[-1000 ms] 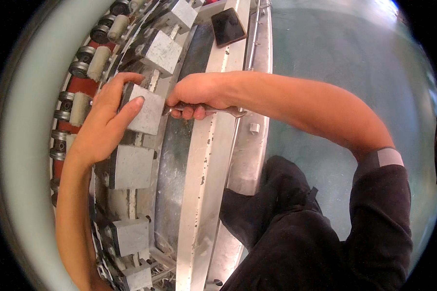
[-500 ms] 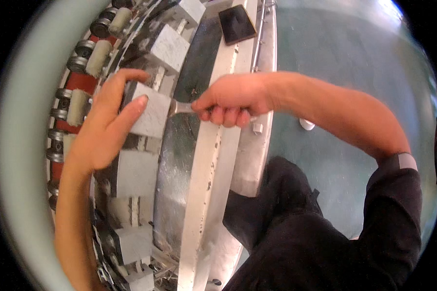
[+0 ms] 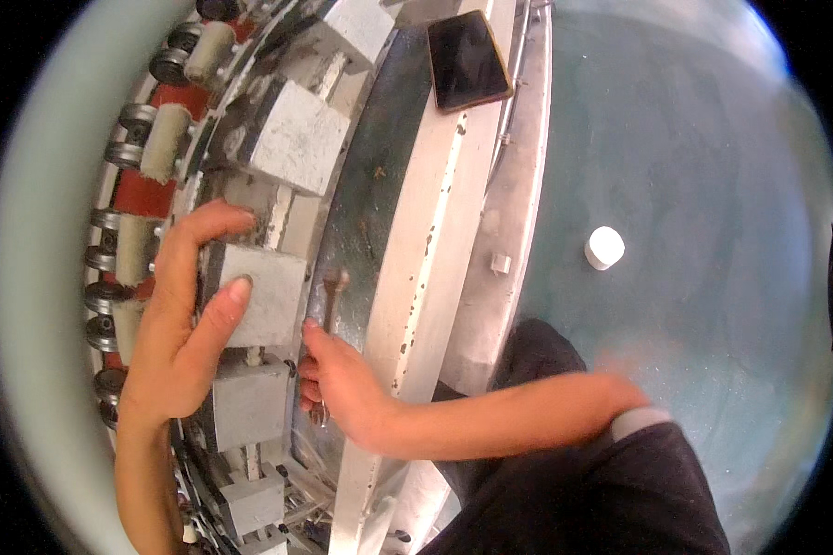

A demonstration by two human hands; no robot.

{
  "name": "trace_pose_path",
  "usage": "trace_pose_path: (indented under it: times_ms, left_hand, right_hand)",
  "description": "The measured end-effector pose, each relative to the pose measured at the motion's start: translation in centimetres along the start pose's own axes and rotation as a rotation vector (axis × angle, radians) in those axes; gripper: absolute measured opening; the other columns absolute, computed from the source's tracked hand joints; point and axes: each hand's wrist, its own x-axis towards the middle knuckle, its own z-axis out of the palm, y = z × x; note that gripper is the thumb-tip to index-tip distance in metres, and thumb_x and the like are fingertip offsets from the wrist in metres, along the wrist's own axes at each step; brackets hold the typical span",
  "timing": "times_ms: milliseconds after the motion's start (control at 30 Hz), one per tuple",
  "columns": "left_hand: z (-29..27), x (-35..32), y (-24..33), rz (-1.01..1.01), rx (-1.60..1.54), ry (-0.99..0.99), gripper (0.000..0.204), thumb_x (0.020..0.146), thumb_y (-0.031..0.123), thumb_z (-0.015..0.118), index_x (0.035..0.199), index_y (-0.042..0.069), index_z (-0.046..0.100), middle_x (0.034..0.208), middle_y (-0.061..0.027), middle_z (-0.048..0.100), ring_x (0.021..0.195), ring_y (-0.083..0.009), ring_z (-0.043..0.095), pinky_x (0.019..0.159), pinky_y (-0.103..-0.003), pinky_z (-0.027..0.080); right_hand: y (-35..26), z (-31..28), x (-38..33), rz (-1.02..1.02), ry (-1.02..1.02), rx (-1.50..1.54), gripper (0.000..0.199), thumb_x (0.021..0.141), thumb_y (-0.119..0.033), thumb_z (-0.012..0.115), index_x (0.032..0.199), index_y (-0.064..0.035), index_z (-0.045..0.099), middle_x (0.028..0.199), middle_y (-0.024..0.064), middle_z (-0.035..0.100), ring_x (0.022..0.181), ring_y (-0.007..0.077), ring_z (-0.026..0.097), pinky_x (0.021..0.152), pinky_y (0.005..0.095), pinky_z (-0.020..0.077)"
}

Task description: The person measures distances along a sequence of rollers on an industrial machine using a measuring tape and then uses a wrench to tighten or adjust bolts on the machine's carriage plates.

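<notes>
My left hand (image 3: 171,342) is curled round a white square block (image 3: 273,291) on the machine, its thumb lying on the block's face and its index finger reaching over the upper edge. To the right of that block, my right hand (image 3: 342,379) grips a metal wrench (image 3: 331,301) by the middle. The wrench stands lengthwise along the dark channel (image 3: 356,231), with one end above the fingers and the other end below them. The wrench head is apart from the block. Part of its shaft is hidden by my fingers.
More white blocks (image 3: 301,137) run in a curved row above and below. Fuzzy pale rollers (image 3: 167,141) and black wheels line the left. A chipped white rail (image 3: 416,268) borders the channel, with a dark phone-like device (image 3: 469,60) on it. A white round object (image 3: 605,248) is on the floor.
My right hand has drawn the wrench away from the block's right side, moved lower and turned it lengthwise along the channel. My left hand stays on the block. The view has shifted slightly.
</notes>
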Motion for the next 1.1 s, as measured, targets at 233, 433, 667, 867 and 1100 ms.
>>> trace_pose_path:
  times_ms: [233, 433, 667, 867, 1100]
  left_hand:
    - [0.2, -0.2, -0.7, 0.004, -0.006, 0.0, 0.04, 0.089, 0.016, 0.054, 0.126, 0.003, 0.047, 0.129, -0.0165, 0.047, 0.124, -0.0314, 0.041, 0.108, -0.038, 0.025]
    - [-0.2, -0.6, -0.1, 0.027, 0.016, 0.003, 0.04, 0.089, 0.017, 0.053, 0.126, 0.003, 0.047, 0.128, -0.0169, 0.047, 0.125, -0.0318, 0.04, 0.109, -0.04, 0.024]
    - [-0.3, -1.0, -0.2, 0.025, 0.08, -0.001, 0.041, 0.089, 0.018, 0.053, 0.127, 0.003, 0.046, 0.129, -0.017, 0.046, 0.127, -0.0307, 0.039, 0.109, -0.039, 0.024]
    - [-0.5, -1.0, 0.0, 0.056, 0.079, 0.014, 0.041, 0.089, 0.019, 0.054, 0.126, 0.003, 0.047, 0.129, -0.0167, 0.047, 0.126, -0.0301, 0.04, 0.109, -0.039, 0.025]
    - [-0.6, -0.9, -0.1, 0.075, 0.075, 0.018, 0.042, 0.09, 0.021, 0.054, 0.127, 0.003, 0.047, 0.127, -0.0158, 0.048, 0.125, -0.0293, 0.041, 0.108, -0.038, 0.026]
  right_hand:
    - [-6.0, 0.1, 1.7, 0.155, -0.045, 0.047, 0.046, 0.094, -0.057, 0.044, 0.076, -0.0138, 0.041, 0.059, -0.0053, 0.029, 0.048, 0.0092, 0.03, 0.046, 0.0285, 0.0291]
    - [-8.4, 0.6, 1.9, 0.243, -0.152, -0.186, 0.047, 0.094, -0.057, 0.042, 0.066, -0.0193, 0.033, 0.054, -0.0079, 0.023, 0.043, 0.008, 0.021, 0.043, 0.0275, 0.0238]
    - [-7.8, 0.4, 1.9, 0.163, -0.223, -0.14, 0.04, 0.092, -0.046, 0.042, 0.064, -0.0193, 0.03, 0.054, -0.0087, 0.023, 0.043, 0.0073, 0.021, 0.043, 0.0263, 0.023]
    - [-8.2, 0.8, 1.0, 0.17, -0.152, -0.074, 0.037, 0.091, -0.045, 0.042, 0.066, -0.0191, 0.032, 0.055, -0.009, 0.024, 0.042, 0.0067, 0.02, 0.042, 0.0255, 0.0218]
    - [-7.8, 0.4, 2.4, 0.116, -0.19, -0.163, 0.034, 0.09, -0.041, 0.043, 0.068, -0.0181, 0.032, 0.054, -0.0082, 0.024, 0.042, 0.0069, 0.02, 0.041, 0.0254, 0.0219]
